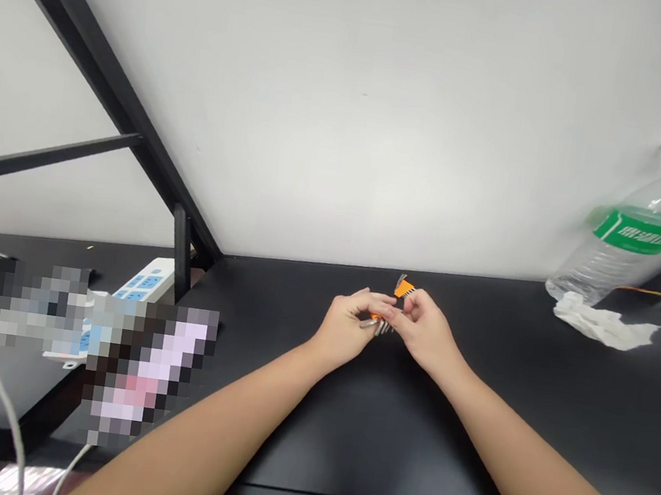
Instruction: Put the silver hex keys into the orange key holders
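Observation:
My left hand (346, 327) and my right hand (426, 331) meet over the black table, their fingertips close together. Between them is a hex key set with an orange holder (404, 289) and several thin metal keys. Dark stripes mark the holder's upper part, which sticks out above my right fingers. Short metal key ends (384, 328) poke out below, between the two hands. My left fingers curl round the lower left side, while my right thumb and fingers pinch the right side. The fingers cover much of the set.
A large clear plastic bottle (640, 231) with a green label leans at the right, beside crumpled white tissue (604, 322). Leftward stand a white power strip (143, 284), a blurred-out pinkish object (156, 371) and a black metal frame (108, 88). A white wall (359, 121) rises behind the table (525, 435).

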The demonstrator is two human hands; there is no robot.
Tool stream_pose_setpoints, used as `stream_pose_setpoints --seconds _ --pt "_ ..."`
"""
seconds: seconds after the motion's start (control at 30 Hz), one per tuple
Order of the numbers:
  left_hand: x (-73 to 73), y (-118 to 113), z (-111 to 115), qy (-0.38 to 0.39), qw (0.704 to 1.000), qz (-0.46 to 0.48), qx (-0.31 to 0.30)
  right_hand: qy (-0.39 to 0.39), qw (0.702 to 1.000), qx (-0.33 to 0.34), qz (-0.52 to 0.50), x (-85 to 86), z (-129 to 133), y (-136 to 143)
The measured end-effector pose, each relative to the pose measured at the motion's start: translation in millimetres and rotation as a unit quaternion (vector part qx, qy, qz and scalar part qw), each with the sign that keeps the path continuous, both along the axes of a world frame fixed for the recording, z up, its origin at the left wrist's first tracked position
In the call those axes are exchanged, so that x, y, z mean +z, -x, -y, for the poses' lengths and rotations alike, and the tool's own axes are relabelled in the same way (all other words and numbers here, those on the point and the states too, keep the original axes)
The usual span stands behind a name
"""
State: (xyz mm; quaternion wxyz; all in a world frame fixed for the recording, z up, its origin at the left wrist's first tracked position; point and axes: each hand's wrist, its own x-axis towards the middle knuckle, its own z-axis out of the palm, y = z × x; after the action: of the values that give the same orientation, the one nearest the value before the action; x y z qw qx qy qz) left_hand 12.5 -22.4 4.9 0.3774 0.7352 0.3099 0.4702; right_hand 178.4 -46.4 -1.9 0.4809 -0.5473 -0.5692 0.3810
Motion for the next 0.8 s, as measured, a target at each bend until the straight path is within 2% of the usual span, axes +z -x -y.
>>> stream_pose_setpoints --seconds 0.1,0.2,0.27,0.33,0.4,0.5,0.63,0.7,0.8 --pt "-1.8 1 -2 0.028 1.000 -0.003 -0.003 0.002 0.998 0.033 0.050 -5.2 -4 -1" --pt "-2.9 7 -9 0.072 0.997 -0.003 -0.007 -0.036 0.985 0.015 0.169 -4.7 -10 -11" --pt "-3.2 15 -18 0.089 0.995 -0.033 0.008 -0.084 0.953 -0.001 0.292 -5.7 -15 -24" --pt "-3.7 24 -28 0.091 0.989 -0.108 0.042 -0.091 0.909 0.022 0.406 -9.0 -20 -37" --pt "-3.8 32 -38 0.064 0.979 -0.175 0.087 -0.056 0.878 0.051 0.473 -12.1 -21 -44" --pt "-1.8 40 -49 0.041 0.955 -0.270 0.116 -0.025 0.854 0.065 0.515 -10.3 -14 -41" --pt "0.1 45 -58 0.034 0.905 -0.394 0.155 -0.061 0.861 0.066 0.500 2.1 0 -29" --pt "-2.6 47 -61 0.024 0.890 -0.415 0.190 -0.069 0.870 0.049 0.486 6.7 2 -30" --pt "-7.8 51 -65 0.020 0.876 -0.426 0.223 -0.041 0.882 0.014 0.469 8.0 -1 -36"
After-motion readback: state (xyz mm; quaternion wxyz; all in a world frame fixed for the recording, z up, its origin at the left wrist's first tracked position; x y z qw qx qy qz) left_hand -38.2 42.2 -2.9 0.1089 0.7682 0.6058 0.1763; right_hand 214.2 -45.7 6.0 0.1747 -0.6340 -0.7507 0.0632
